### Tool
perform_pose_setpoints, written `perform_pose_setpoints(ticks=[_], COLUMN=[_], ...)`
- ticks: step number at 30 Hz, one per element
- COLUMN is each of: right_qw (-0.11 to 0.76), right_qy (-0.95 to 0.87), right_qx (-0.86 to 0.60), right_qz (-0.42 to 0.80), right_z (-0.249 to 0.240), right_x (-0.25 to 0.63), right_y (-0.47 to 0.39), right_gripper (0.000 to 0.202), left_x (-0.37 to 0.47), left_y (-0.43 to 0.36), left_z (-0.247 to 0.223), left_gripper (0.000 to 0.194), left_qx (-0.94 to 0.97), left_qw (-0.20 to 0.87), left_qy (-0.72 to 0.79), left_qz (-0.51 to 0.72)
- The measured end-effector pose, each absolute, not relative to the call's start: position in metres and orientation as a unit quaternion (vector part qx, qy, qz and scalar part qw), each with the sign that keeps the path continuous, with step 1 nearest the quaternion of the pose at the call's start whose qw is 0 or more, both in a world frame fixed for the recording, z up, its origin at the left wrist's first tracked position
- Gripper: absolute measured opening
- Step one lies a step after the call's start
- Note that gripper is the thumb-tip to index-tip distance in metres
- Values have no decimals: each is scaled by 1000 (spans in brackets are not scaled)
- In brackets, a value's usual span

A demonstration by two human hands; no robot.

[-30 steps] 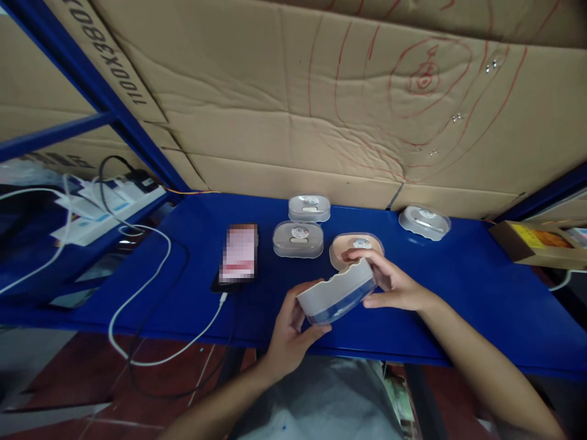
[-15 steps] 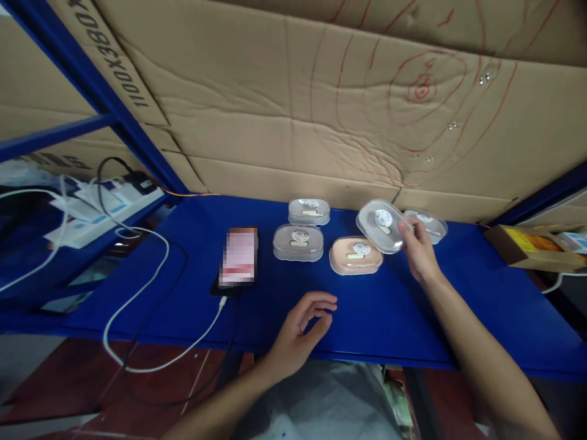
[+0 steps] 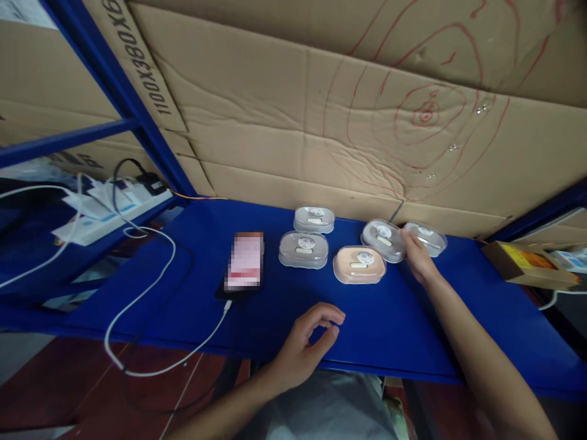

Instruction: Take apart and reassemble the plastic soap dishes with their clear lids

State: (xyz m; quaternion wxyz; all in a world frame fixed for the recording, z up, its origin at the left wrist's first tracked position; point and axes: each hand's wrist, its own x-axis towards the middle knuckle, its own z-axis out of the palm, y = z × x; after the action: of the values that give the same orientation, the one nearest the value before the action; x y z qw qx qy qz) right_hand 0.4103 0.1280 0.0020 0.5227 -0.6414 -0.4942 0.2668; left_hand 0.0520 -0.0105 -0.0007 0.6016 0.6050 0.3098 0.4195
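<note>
My right hand (image 3: 419, 256) grips the right end of a grey oval case with a clear lid (image 3: 376, 245), which is now down at the blue tabletop. Just right of my fingers lies another clear-lidded case (image 3: 430, 240), partly hidden by them. A pink case (image 3: 355, 272) sits in front and to the left of the held one. Further left are two more grey cases, one at the back (image 3: 312, 225) and one nearer (image 3: 300, 258). Low over the front of the table, my left hand (image 3: 306, 342) is empty, its fingers curved and apart from the thumb.
A phone (image 3: 245, 261) with a white charging cable (image 3: 156, 373) lies on the blue table (image 3: 192, 318). At the left are a power strip (image 3: 110, 217) and tangled cords. Cardboard (image 3: 257, 104) stands behind the table. An open carton (image 3: 523, 269) is at the right edge.
My right hand has lowered the grey case from above the pink one to the tabletop behind it. The left hand's thumb and fingers are slightly closer. The view has shifted a little.
</note>
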Motion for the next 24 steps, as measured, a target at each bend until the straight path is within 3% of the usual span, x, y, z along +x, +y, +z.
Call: perform_pose_setpoints(ticks=[10, 18, 24], right_qw=[327, 119, 105], right_qy=[-727, -844, -799], right_qx=[-593, -510, -587], right_qz=[112, 112, 74], right_z=[23, 40, 56], right_x=[355, 252, 240], right_y=[187, 246, 241], right_gripper=[54, 107, 103], left_x=[51, 50, 51], left_y=[-10, -11, -11], left_z=[-3, -5, -9], left_gripper=[16, 17, 18], left_qx=[622, 609, 588], left_qw=[591, 602, 618], left_qy=[309, 304, 307], left_qz=[409, 418, 422])
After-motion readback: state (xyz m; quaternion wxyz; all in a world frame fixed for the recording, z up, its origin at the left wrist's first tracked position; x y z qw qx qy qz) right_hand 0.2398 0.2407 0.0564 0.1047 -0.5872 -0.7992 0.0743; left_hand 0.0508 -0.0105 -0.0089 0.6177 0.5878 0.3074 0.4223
